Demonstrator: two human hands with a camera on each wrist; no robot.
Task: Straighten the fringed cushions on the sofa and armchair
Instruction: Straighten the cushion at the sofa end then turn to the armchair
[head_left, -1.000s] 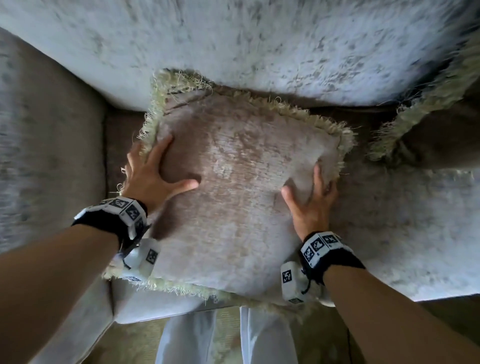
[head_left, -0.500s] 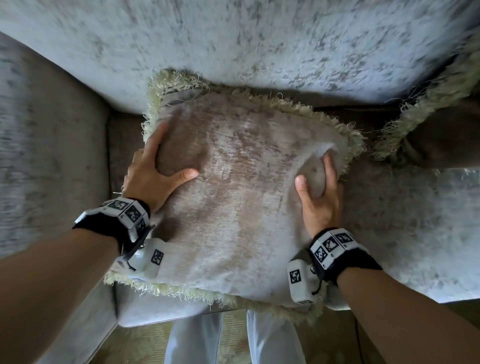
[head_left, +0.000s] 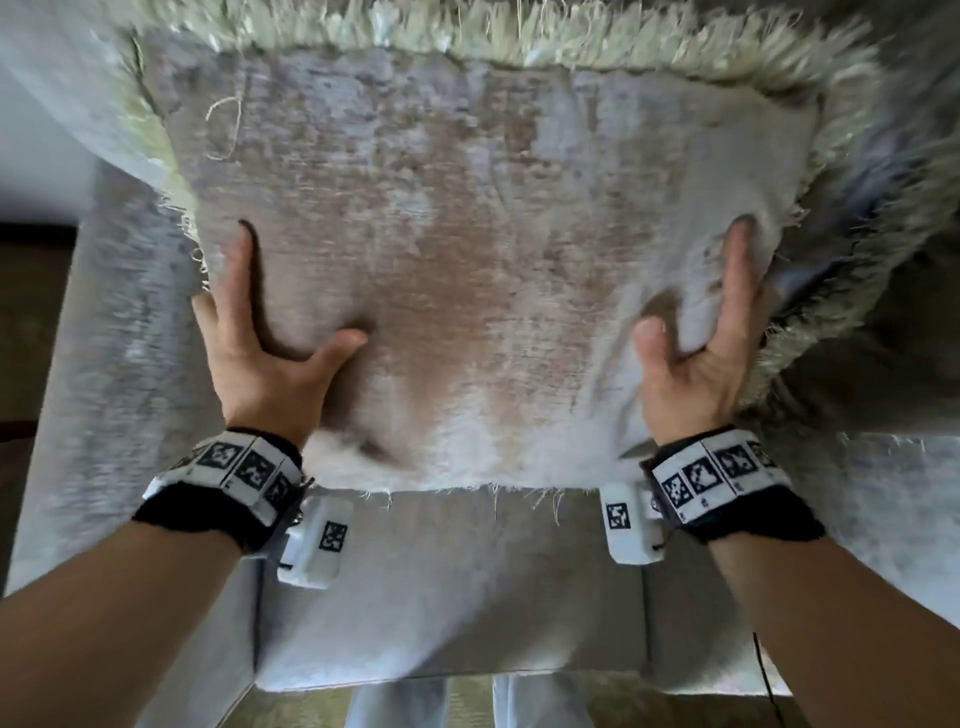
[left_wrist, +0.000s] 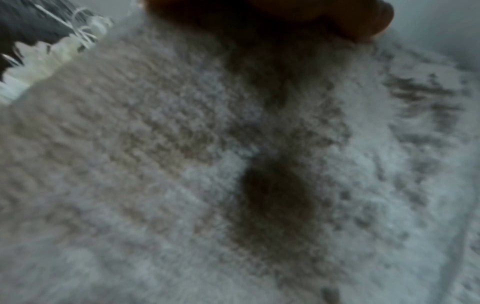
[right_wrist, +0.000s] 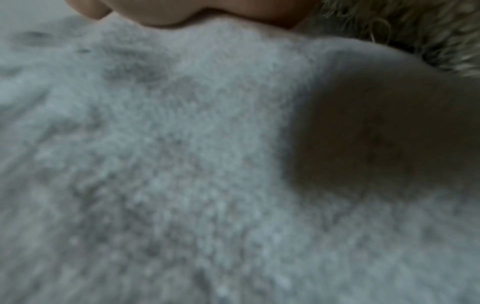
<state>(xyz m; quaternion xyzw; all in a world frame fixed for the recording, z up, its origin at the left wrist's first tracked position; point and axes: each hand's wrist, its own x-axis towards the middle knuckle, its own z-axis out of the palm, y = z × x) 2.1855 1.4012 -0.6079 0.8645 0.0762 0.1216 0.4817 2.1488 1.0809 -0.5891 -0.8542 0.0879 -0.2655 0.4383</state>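
A beige-grey fringed cushion (head_left: 493, 260) fills the head view, leaning back against the sofa, with its pale green fringe (head_left: 519, 36) along the top. My left hand (head_left: 260, 338) lies on its left side, index finger straight up the face and thumb pushed into the fabric. My right hand (head_left: 711, 343) mirrors it on the right side, a fold of fabric bulging between thumb and index. The remaining fingers are hidden at the cushion's edges. Both wrist views are blurred: cushion fabric (left_wrist: 155, 164) under my left thumb (left_wrist: 337, 16), and cushion fabric (right_wrist: 182, 164) under my right hand (right_wrist: 182, 12).
A second fringed cushion (head_left: 857, 312) lies close against the right edge. The grey armrest (head_left: 119, 364) borders the left, and the seat cushion (head_left: 457, 582) shows below the cushion. My legs (head_left: 395, 701) stand against the seat front.
The cushion has tipped up and back from lying on the seat, and the view has closed in on it. Both hands slid lower on its sides, fingers pointing upward.
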